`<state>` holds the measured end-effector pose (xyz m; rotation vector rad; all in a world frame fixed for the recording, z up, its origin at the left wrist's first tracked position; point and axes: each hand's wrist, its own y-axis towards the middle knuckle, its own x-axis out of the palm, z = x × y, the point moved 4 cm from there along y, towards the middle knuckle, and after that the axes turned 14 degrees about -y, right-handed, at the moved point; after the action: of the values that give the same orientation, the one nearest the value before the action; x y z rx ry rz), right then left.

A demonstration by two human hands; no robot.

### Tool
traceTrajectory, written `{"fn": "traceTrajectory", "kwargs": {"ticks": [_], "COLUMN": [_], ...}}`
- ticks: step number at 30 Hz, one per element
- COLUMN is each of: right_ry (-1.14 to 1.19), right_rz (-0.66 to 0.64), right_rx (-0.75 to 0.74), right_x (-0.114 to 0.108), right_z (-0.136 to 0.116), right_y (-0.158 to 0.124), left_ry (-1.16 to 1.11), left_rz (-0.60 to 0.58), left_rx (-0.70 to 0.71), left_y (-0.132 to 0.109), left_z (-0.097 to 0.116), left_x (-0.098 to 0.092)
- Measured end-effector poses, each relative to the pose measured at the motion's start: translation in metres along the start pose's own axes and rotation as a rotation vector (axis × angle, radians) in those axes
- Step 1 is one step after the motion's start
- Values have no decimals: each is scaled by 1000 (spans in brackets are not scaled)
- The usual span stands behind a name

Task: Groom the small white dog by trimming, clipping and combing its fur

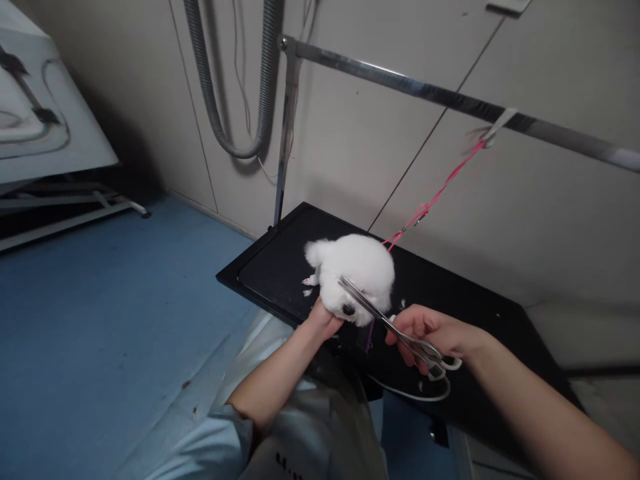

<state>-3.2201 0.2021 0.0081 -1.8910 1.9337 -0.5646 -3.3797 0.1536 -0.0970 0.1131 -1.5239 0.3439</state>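
A fluffy white dog point(363, 260) is on the black grooming table point(280, 260), its dark nose toward me. My left hand point(327, 320) is closed under the dog's muzzle, with most of its fingers hidden by the fur. In my right hand point(425, 333) is a pair of metal scissors point(373, 307), my fingers around the handles. The blades lie across the dog's head and point up and to the left. Whether the blades touch the fur I cannot tell. A pink cord point(450, 180) runs from the dog up to the metal bar.
The metal grooming bar point(400, 80) crosses above the table, held by an upright post point(286, 133) at the left corner. A grey corrugated hose point(205, 80) hangs on the wall. Small tufts of fur point(307, 292) lie on the table. A white cable point(420, 398) loops near its front edge.
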Motion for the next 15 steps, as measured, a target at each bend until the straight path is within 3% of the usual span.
{"fn": "traceTrajectory", "kwargs": {"ticks": [5, 12, 15], "right_ry": [36, 4, 51], "right_rz": [23, -61, -14], "right_rx": [9, -19, -64], "right_x": [6, 14, 15], "right_z": [-7, -4, -5], "right_y": [3, 1, 1], "left_ry": [13, 54, 43], "left_rz": [-86, -22, -52], "left_rx": [37, 56, 44], "left_y": [-1, -2, -2], "left_z": [-4, -7, -8], "left_x": [0, -5, -6]}}
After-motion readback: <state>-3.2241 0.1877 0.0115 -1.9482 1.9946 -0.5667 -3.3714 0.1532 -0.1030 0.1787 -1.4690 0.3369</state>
